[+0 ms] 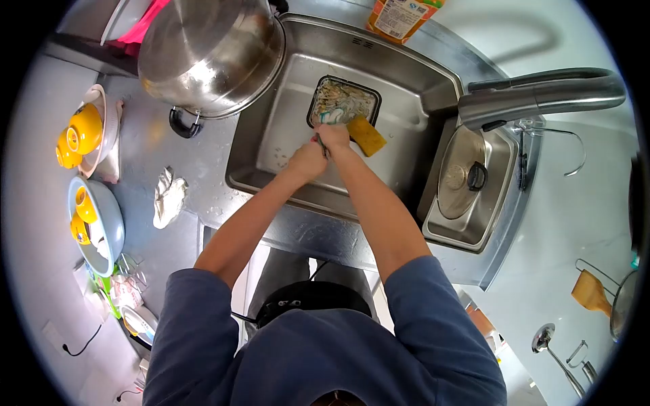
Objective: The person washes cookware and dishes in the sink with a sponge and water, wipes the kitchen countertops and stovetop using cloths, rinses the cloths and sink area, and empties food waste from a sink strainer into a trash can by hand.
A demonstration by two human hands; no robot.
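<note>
Both hands are over the large steel sink, close together near its middle. My left hand is closed around a small dark item that I cannot make out. Touching the same spot, my right hand is closed too, its fingers largely hidden. A yellow sponge lies just right of my right hand. Beyond the hands, the square drain basket holds food scraps and something whitish.
A large steel pot overhangs the sink's left side. The faucet reaches in from the right, above a small basin with a glass lid. A crumpled white cloth and bowls are at left; an orange pouch stands behind.
</note>
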